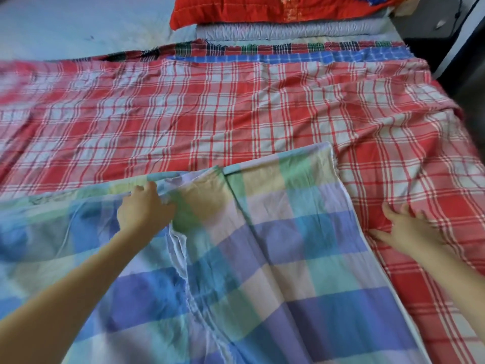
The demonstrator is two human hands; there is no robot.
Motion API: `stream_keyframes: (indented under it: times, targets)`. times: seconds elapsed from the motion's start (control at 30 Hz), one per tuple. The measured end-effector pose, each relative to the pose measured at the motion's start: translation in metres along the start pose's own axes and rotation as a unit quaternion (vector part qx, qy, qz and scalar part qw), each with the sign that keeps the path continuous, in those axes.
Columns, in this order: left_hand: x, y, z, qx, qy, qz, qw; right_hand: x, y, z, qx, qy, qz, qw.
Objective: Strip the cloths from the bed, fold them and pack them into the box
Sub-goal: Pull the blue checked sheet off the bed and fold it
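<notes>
While left hand [143,208] grips pastel cloth [288,245] — right hand [409,227] touches red cloth [236,114].

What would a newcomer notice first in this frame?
The red plaid cloth spreads across most of the bed, with a pastel checked cloth lying over it in the near foreground. The left grip holds the pastel cloth's far edge, while the right grip rests open on the red plaid just right of it. A red pillow sits at the far end.

The near cloth [288,258] lies on a wider cloth [183,114], with a pillow [262,9] behind, seemingly on folded bedding [288,31].
</notes>
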State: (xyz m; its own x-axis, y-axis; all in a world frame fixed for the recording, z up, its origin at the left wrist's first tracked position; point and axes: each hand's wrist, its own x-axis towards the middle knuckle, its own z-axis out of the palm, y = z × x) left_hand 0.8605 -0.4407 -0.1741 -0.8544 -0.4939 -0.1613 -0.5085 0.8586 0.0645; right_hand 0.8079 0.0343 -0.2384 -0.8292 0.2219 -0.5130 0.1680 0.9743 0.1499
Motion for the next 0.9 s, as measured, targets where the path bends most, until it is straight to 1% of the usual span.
stream_keyframes:
  times: [0.07,0.13,0.2,0.23,0.3,0.33,0.43,0.5,0.57,0.63,0.7,0.73,0.8,0.83,0.9]
  targets:
    - [-0.001,-0.008,-0.009,-0.073,-0.039,0.019,0.996,-0.001,-0.003,-0.002,0.002,-0.004,0.008,1.0]
    - [0.001,-0.001,-0.023,-0.099,-0.035,0.047,0.993,-0.002,-0.007,-0.007,0.009,-0.013,0.016,1.0]
    - [0.003,0.019,-0.043,-0.138,-0.063,0.039,0.988,-0.007,-0.011,-0.011,0.016,-0.016,0.021,1.0]
    - [0.003,0.032,-0.054,-0.197,-0.088,0.021,0.976,-0.008,-0.013,-0.012,0.017,-0.016,0.024,0.999]
    - [0.006,0.058,-0.075,-0.338,-0.149,-0.036,0.929,-0.012,-0.015,-0.015,0.019,-0.016,0.027,0.999]
    - [0.008,0.072,-0.087,-0.377,-0.172,-0.05,0.909,-0.013,-0.016,-0.015,0.023,-0.016,0.027,0.999]
    - [0.015,0.131,-0.116,-0.411,-0.216,-0.017,0.886,-0.016,-0.015,-0.015,0.041,-0.002,0.029,0.999]
    - [0.021,0.174,-0.125,-0.417,-0.233,0.006,0.879,-0.015,-0.015,-0.01,0.034,0.024,0.014,0.999]
    - [0.022,0.219,-0.125,-0.404,-0.242,0.018,0.882,-0.012,-0.013,-0.005,0.029,0.039,-0.001,0.999]
    - [0.023,0.26,-0.118,-0.398,-0.275,0.018,0.875,-0.01,-0.01,-0.004,0.038,0.032,-0.011,0.999]
    - [0.027,0.283,-0.104,-0.371,-0.315,0.002,0.873,-0.011,-0.01,-0.005,0.048,0.024,-0.008,0.998]
    - [0.032,0.292,-0.095,-0.359,-0.324,-0.005,0.875,-0.011,-0.008,-0.006,0.049,0.021,-0.006,0.999]
    - [0.039,0.298,-0.078,-0.329,-0.298,-0.016,0.896,-0.013,-0.01,-0.006,0.04,0.017,-0.008,0.999]
    - [0.042,0.299,-0.071,-0.305,-0.266,-0.017,0.914,-0.013,-0.01,-0.005,0.038,0.02,-0.009,0.999]
    - [0.045,0.302,-0.062,-0.225,-0.187,0.023,0.956,-0.012,-0.01,-0.006,0.036,0.017,-0.009,0.999]
